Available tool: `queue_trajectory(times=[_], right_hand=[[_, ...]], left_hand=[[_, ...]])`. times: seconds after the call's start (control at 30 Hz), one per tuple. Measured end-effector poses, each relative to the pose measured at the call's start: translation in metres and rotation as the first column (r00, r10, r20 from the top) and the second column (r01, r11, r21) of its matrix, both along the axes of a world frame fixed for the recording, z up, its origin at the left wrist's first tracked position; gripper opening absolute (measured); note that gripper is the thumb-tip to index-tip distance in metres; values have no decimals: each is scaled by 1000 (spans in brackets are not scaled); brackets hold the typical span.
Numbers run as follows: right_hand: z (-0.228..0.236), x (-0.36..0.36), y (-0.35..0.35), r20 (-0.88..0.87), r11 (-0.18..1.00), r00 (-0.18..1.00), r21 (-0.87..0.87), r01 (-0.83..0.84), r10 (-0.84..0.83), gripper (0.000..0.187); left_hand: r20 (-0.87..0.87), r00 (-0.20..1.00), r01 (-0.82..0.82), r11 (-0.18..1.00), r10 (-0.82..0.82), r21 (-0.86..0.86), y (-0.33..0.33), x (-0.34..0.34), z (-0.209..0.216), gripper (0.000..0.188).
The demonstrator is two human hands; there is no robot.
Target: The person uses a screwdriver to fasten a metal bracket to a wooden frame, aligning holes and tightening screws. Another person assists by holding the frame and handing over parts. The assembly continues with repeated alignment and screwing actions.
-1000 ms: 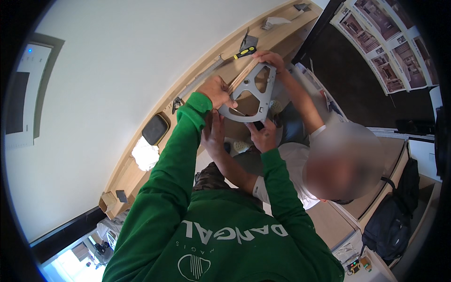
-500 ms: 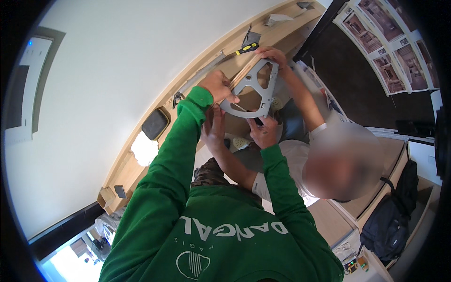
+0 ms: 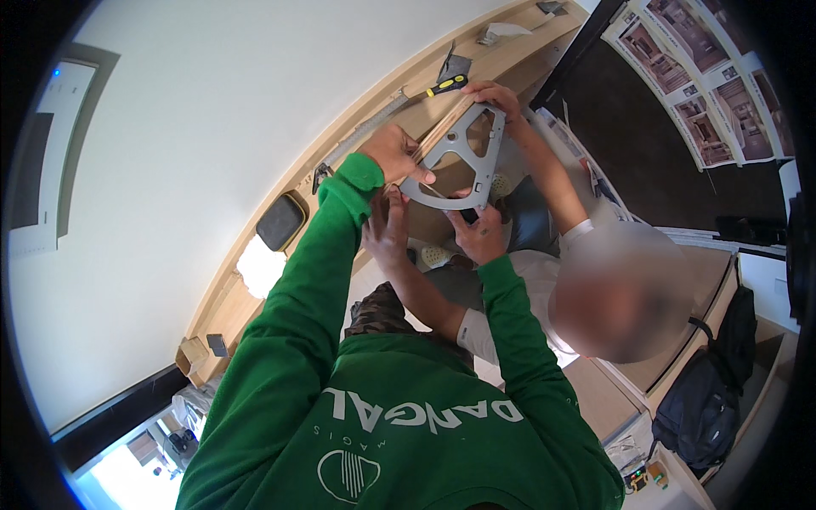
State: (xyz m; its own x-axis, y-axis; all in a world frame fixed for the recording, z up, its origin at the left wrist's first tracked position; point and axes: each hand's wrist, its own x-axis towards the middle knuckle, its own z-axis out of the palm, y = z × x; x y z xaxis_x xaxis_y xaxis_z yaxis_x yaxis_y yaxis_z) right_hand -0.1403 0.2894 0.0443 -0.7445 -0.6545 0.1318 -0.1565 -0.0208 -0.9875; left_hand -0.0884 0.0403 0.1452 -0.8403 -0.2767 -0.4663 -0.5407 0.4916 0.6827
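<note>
My left hand (image 3: 394, 156) is closed over the edge of a light wooden board (image 3: 444, 126), its thumb lying toward a grey, fan-shaped bracket (image 3: 460, 203) with large cutouts. The bracket stands along the board. Below its curved edge, my right hand (image 3: 483, 235) is closed around a black-handled tool (image 3: 467, 215); its thin shaft points toward the bracket's lower left, and its tip is hard to make out. A co-worker's hand (image 3: 496, 98) holds the far top corner of board and bracket. The co-worker's other hand (image 3: 388, 223) touches the near end beneath my left hand.
Along the wall runs a wooden ledge (image 3: 242, 316) with a yellow-black handled saw (image 3: 446, 86), a dark case (image 3: 281, 223) and a small box (image 3: 194, 353). The co-worker crouches at the right. A black backpack (image 3: 699, 408) rests at the far right, below a printed sheet (image 3: 704, 81).
My right hand has shifted slightly right with the black-handled tool, and the bracket's curved edge has moved slightly up. My left hand and the co-worker's hands keep nearly the same places.
</note>
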Motion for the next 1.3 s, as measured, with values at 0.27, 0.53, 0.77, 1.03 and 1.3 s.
queue_trajectory(times=[0.27, 0.53, 0.77, 1.03, 1.3], right_hand=[[-16, -6, 5, -306, 995, 952, 101, 10, 21, 28], [-11, -3, 6, -388, 985, 921, 152, 86, -20, 29], [-11, 0, 3, -430, 988, 903, 145, 58, 10, 27], [-5, 1, 5, -416, 983, 909, 177, 43, 35, 23], [-4, -3, -3, -301, 982, 943, 159, -100, 145, 23]], left_hand=[[-14, 939, -258, 735, 343, 627, 2, 64, -19, 33], [85, 864, -430, 639, 496, 638, 7, 61, -25, 31], [60, 867, -419, 658, 495, 625, 8, 65, -26, 30], [40, 898, -344, 643, 438, 685, 12, 80, -19, 25], [36, 895, -376, 708, 445, 598, 6, 73, -20, 25]])
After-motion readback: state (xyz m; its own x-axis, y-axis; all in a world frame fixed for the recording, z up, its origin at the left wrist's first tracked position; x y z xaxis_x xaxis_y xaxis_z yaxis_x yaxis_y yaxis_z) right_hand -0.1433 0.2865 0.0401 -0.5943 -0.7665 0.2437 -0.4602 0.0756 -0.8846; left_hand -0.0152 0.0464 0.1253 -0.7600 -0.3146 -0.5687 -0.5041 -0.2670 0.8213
